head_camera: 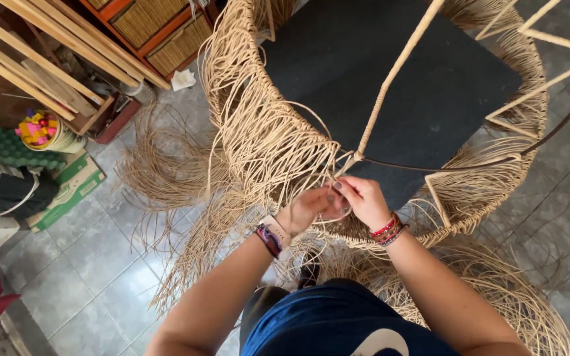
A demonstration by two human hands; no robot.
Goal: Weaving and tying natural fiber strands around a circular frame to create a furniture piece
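Both hands meet just below the middle of the view, at the rim of a large round woven frame (265,142) that fills the 12 to 3 o'clock part of the picture. The left hand (308,207), with a watch and dark bracelets on its wrist, has its fingers curled and pressed together around pale cane strands (278,165) at the rim. The right hand (362,198), with red bracelets at the wrist, touches it from the 3 o'clock side and pinches a strand between thumb and fingertips. Just above the hands, a cane-wrapped rod (390,76) runs up toward 1 o'clock across a black board (417,92) that lies inside the frame. A thin dark metal hoop (470,165) curves away from the hands toward 3 o'clock. Loose cane (166,171) spills over the grey tiled floor (80,264) at 9 o'clock and around the person's legs at 5 o'clock. At 10 o'clock stand wooden slats (41,59), a cup of coloured bits (41,130) and a green egg tray (8,148).
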